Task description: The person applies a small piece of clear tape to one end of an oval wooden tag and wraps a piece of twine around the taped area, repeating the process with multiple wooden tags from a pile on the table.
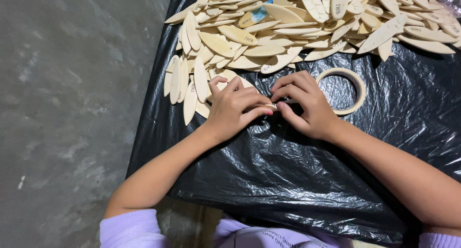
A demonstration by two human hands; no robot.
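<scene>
Nearest, wearing pale lilac sleeves, with both forearms reaching forward over a crinkled black plastic sheet covering the worktop. Lying bare and open across the whole near part of that sheet, giving plenty of room for sliding hands back. Running along the left, the sheet's edge, with grey concrete floor below it, so pieces pushed that way risk dropping off.

Further in, meeting at the middle: left hand and right hand, fingertips touching, both pinching closed on a small bundle of pale wooden leaf-shaped pieces, mostly hidden between the fingers. Seeming to be binding or gathering that bundle, though hard telling how much of it is wrapped.

Just beyond the right hand, touching it, lying flat: a roll of beige masking tape, partly used.

Beside the left hand, standing in a tidier row: a small fan of the same wooden pieces, apparently sorted already.

Farthest, sprawling across the top of the sheet: a large loose heap of pale wooden leaf-shaped pieces, looking untouched, so most of the work appearing to be remaining. Crowding the far edge, leaving little free room there.
</scene>
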